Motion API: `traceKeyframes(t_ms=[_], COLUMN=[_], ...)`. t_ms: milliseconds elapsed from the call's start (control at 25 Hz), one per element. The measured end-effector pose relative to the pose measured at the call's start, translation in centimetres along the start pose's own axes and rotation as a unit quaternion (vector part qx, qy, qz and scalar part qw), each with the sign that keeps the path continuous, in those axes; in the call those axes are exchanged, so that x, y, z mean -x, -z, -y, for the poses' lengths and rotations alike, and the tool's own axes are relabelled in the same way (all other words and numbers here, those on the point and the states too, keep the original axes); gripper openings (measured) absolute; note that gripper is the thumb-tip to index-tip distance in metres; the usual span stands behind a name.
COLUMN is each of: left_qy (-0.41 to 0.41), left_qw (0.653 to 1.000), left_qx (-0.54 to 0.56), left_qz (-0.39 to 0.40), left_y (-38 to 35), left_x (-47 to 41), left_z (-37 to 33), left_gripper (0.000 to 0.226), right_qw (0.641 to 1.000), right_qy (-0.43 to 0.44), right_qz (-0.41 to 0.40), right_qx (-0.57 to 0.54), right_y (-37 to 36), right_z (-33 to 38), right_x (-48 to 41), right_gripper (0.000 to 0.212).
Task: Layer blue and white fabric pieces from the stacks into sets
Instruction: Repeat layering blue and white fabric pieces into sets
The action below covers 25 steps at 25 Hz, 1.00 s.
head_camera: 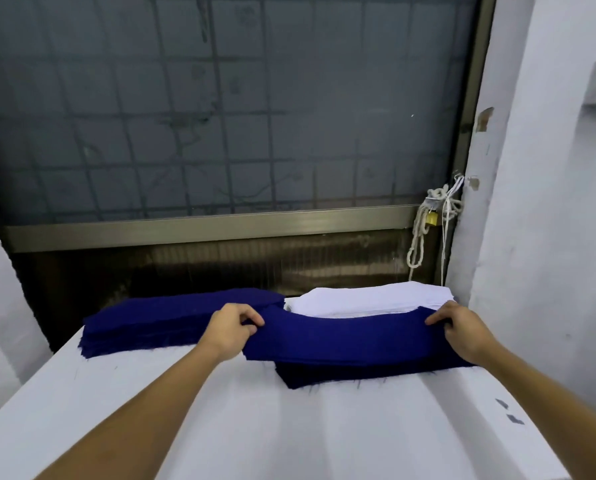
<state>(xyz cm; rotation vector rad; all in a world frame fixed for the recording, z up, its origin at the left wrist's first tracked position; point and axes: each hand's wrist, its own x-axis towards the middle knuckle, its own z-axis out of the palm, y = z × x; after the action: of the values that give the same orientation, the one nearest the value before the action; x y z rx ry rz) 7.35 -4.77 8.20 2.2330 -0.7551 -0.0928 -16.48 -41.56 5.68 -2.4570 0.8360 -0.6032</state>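
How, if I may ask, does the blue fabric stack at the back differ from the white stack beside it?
The blue stack is dark navy; the white stack is plain white. The blue stack lies mostly in view at the left; the white stack, by the right wall, is partly hidden behind the blue piece held by the left hand and right hand. Both are flat piles at the table's far edge.
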Motion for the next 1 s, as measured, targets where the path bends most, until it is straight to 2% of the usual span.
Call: traceKeyframes(t_ms=[200,520,680,800,880,1000], left_qy=[0.032,0.088,0.102,0.097,0.092,0.070], left_qw=[0.999,0.995,0.992,0.990,0.985,0.981], left_qx=[-0.004,-0.046,-0.063,-0.091,-0.125,-0.170], left_qz=[-0.014,0.016,0.036,0.055,0.070,0.065], left_y=[-5.5,-10.0,-11.0,-10.9,-10.0,-7.5], left_x=[-3.7,-5.9,-5.6,-5.5,-5.7,-6.4], left_z=[-2.9,-0.8,0.4,0.6,0.6,0.3], left_gripper=[0.015,0.011,0.005,0.004,0.005,0.007], right_qw=[0.994,0.983,0.975,0.927,0.898,0.913], right_qy=[-0.074,-0.097,-0.076,-0.046,-0.039,-0.019], right_qz=[0.032,0.065,0.046,0.015,0.006,-0.018], right_qx=[0.073,0.140,0.203,0.372,0.438,0.408], right_y=[1.3,0.1,-0.6,-0.7,-0.7,-1.5], right_z=[-3.2,-7.0,-8.4,-8.3,-7.4,-4.4], right_x=[-3.9,-5.8,-5.3,-4.6,-4.6,-5.1], right_gripper=[0.042,0.034,0.034,0.025,0.023,0.027])
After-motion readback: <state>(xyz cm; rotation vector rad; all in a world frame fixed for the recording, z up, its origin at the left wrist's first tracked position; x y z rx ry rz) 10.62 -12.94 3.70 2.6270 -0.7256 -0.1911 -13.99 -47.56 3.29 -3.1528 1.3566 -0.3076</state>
